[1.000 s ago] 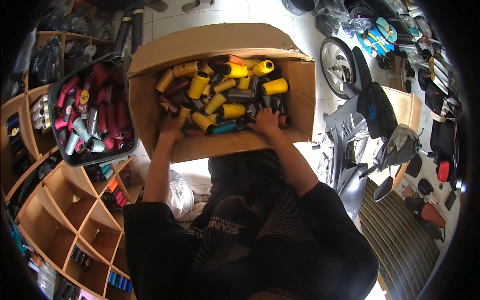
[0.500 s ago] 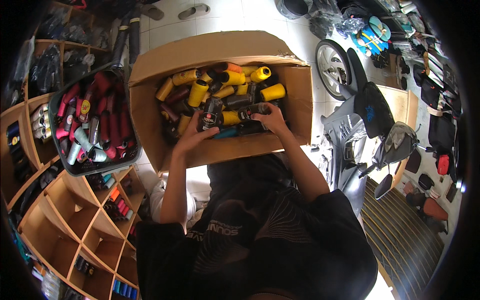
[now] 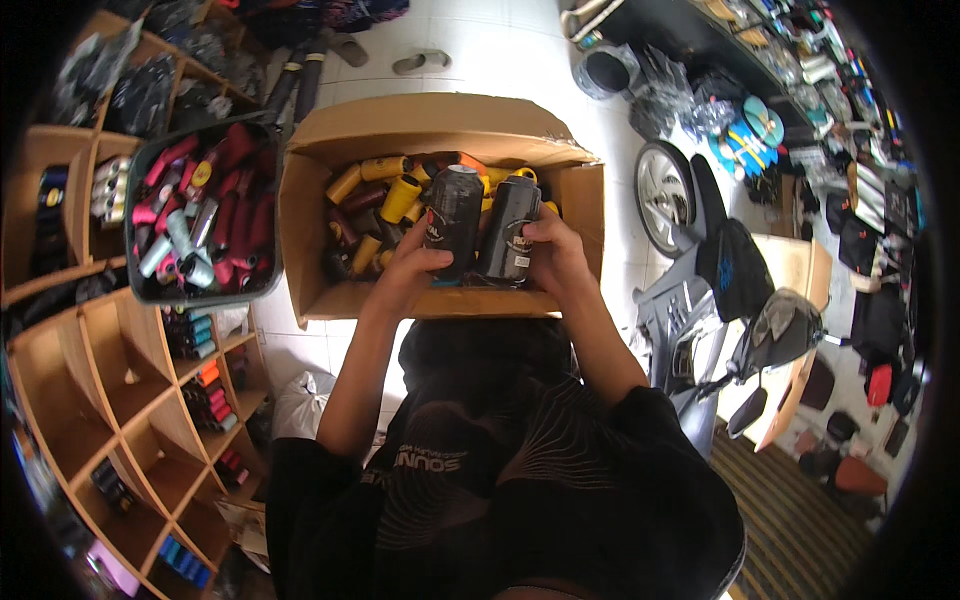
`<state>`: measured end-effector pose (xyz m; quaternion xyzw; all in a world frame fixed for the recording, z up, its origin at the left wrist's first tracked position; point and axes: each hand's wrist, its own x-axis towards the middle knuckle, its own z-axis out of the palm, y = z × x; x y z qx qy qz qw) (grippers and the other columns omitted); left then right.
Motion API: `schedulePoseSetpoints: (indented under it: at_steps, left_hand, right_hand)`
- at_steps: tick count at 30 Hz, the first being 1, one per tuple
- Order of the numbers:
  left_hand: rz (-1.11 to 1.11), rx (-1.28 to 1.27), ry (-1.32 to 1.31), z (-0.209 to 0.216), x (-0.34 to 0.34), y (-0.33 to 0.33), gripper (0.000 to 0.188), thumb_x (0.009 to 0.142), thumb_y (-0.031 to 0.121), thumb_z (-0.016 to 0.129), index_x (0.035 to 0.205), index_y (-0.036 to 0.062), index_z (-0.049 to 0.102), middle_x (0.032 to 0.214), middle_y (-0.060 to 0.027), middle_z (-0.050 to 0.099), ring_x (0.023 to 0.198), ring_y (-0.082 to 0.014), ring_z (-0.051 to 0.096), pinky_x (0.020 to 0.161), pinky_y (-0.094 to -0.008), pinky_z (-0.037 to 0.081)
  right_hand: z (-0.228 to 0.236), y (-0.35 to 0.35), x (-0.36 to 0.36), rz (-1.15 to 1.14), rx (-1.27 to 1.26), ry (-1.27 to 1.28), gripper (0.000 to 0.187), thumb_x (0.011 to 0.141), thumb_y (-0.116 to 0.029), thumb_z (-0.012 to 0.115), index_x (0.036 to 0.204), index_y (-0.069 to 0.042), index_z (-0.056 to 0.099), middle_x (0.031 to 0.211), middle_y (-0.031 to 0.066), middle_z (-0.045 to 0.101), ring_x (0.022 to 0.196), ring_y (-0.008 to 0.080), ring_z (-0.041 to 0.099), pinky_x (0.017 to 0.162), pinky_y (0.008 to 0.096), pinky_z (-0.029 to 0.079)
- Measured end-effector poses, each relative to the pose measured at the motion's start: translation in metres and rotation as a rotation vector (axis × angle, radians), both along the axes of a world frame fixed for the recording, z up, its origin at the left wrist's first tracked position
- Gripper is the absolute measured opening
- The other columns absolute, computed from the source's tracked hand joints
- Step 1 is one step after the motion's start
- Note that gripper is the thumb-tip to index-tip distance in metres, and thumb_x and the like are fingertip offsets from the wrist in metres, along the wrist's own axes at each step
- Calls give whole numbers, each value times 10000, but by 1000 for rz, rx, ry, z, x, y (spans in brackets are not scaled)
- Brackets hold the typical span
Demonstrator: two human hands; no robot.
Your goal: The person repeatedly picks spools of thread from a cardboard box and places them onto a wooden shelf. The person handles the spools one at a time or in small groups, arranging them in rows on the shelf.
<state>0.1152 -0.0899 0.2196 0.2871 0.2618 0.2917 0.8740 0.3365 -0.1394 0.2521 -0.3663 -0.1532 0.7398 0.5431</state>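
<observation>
My left hand (image 3: pixel 408 268) is closed round a black thread spool (image 3: pixel 453 225), which is raised above a cardboard box (image 3: pixel 345 306). Beside it, my right hand (image 3: pixel 557 252) grips a second black thread spool (image 3: pixel 508 238), tilted slightly, its top leaning right. The two spools are close together near the box's front side. Below them in the box lie several yellow thread spools (image 3: pixel 399 198), along with dark and brown ones. The held spools and my hands hide much of the box's right half.
Left of the box stands a dark green basket (image 3: pixel 205 299) full of red, pink and pale blue spools. Wooden cubby shelves (image 3: pixel 125 420) with spools line the left. A motorbike (image 3: pixel 690 290) is parked on the right. Sandals (image 3: pixel 421 63) lie on the tiled floor beyond.
Both hands have lifted their black spools up out of the box and brought them closer together. The view has shifted, so the box now appears slightly lower.
</observation>
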Motion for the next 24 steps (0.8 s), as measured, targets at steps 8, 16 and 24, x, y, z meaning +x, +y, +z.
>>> schedulePoseSetpoints:
  at_steps: [8, 16, 24]
  left_hand:
    - [354, -104, -178, 39, -25, -86, 713, 781, 253, 672, 1410, -17, 473, 1305, -165, 617, 1124, -282, 638, 948, -430, 524]
    - [728, -35, -60, 58, -67, -200, 716, 759, 263, 743, 1359, -48, 509, 1232, -182, 636, 1060, -293, 661, 942, -417, 524]
    - [1090, -10, 26, 65, -140, -290, 771, 821, 305, 721, 1448, -29, 422, 1326, -146, 608, 1100, -243, 636, 922, -394, 526]
  right_hand:
    - [6, -17, -34, 257, 26, 283, 665, 723, -174, 645, 1339, 20, 487, 1098, 221, 665, 1029, 356, 666, 839, 548, 583]
    - [6, -50, -101, 665, 67, 352, 621, 770, -230, 648, 1329, 0, 508, 1095, 210, 665, 994, 322, 677, 882, 450, 574]
    - [33, -83, -216, 1048, 88, 215, 661, 816, -296, 570, 1395, 11, 477, 1184, 186, 647, 1045, 276, 671, 944, 395, 546]
